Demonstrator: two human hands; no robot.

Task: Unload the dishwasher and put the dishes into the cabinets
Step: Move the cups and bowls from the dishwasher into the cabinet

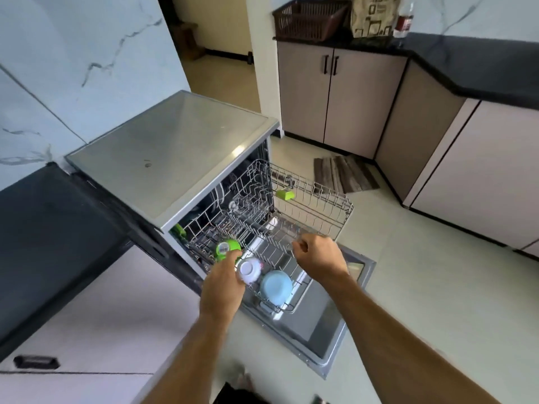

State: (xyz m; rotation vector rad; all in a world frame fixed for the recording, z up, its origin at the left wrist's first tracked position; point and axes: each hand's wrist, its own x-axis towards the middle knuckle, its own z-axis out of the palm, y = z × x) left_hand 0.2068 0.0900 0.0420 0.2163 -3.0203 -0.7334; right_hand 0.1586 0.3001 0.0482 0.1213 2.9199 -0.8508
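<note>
The dishwasher (175, 147) stands open with its upper wire rack (315, 205) pulled out over the lowered door (329, 325). At the rack's near end sit three upside-down dishes: a green cup (229, 246), a white bowl (248, 269) and a light blue bowl (275, 287). My left hand (223, 284) reaches between the green cup and the white bowl, its fingers curled against the white bowl's side. Over the middle of the rack hovers my right hand (319, 256), curled into a loose fist with nothing visible in it. Dark plates (217, 195) stand deeper inside.
A green clip (285, 194) hangs on the rack's far wall. Closed beige cabinets (335, 97) under a black counter (478, 65) run along the right. A brown basket (309, 20), a bag and a bottle sit on that counter. A striped mat (345, 173) lies on the floor.
</note>
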